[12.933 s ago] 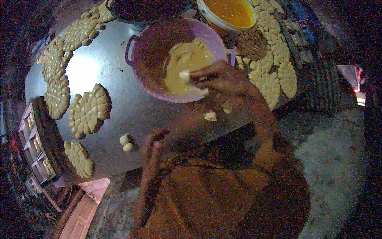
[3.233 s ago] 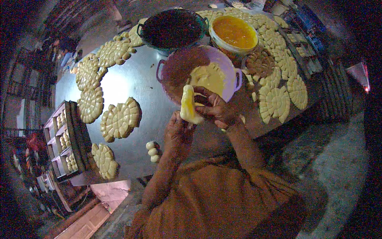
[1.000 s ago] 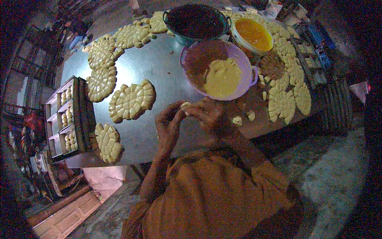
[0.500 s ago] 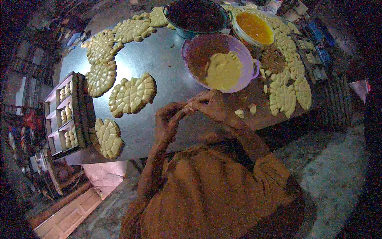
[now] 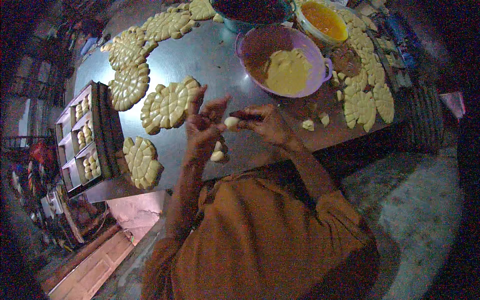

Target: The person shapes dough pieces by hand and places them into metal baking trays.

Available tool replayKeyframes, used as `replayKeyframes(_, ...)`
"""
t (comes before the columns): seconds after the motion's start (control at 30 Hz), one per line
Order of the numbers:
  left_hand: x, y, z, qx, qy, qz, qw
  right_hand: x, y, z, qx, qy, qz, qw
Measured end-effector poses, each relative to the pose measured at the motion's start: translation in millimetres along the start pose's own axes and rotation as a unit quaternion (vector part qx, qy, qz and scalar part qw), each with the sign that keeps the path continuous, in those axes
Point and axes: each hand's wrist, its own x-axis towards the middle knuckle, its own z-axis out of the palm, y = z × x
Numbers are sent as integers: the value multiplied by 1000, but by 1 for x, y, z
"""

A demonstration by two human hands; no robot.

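Over the near part of the metal table, a small pale dough ball (image 5: 231, 123) sits at the fingertips of my right hand (image 5: 267, 127), which is closed on it. My left hand (image 5: 204, 120) is beside it with its fingers spread, its thumb close to the ball; whether it touches cannot be told. Below my left hand lies another small dough piece (image 5: 217, 156), partly covered. Just beyond my left hand rests a round of dough divided into segments (image 5: 167, 107). A purple basin (image 5: 320, 75) holding a yellow doughy mass (image 5: 287, 72) stands beyond my right hand.
At the left edge, a compartmented tray (image 5: 95, 140) holds small dough balls. More segmented dough rounds (image 5: 141, 162) line the table's left and right sides. A dark-filled tub (image 5: 235, 22) and a bowl of orange filling (image 5: 325, 22) stand behind. Loose dough bits (image 5: 308, 125) lie at right.
My hands have moved apart from being pressed together. The left fingers have spread, and a dough ball now shows at my right fingertips. The whole view has shifted slightly.
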Motion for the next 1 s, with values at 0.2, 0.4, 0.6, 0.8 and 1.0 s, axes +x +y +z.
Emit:
replayKeyframes(0.2, -14, 57, -66, 28, 153, 4, 988, -23, 80, 56, -369, 151, -284, 872)
replayKeyframes(0.4, -53, 38, -110, 299, 177, 0, 938, -29, 148, 88, -459, 146, -258, 838)
replayKeyframes(0.6, -55, 22, -85, 219, 218, -42, 950, -74, 251, -36, -283, 369, 48, 884)
replayKeyframes(0.8, -32, -2, -46, 260, 128, -108, 951, -105, 232, -105, -90, 413, -18, 906)
replayKeyframes(1.0, 1, -24, 74, 325, -4, -271, 906, -88, 170, -98, -61, 361, 25, 930)
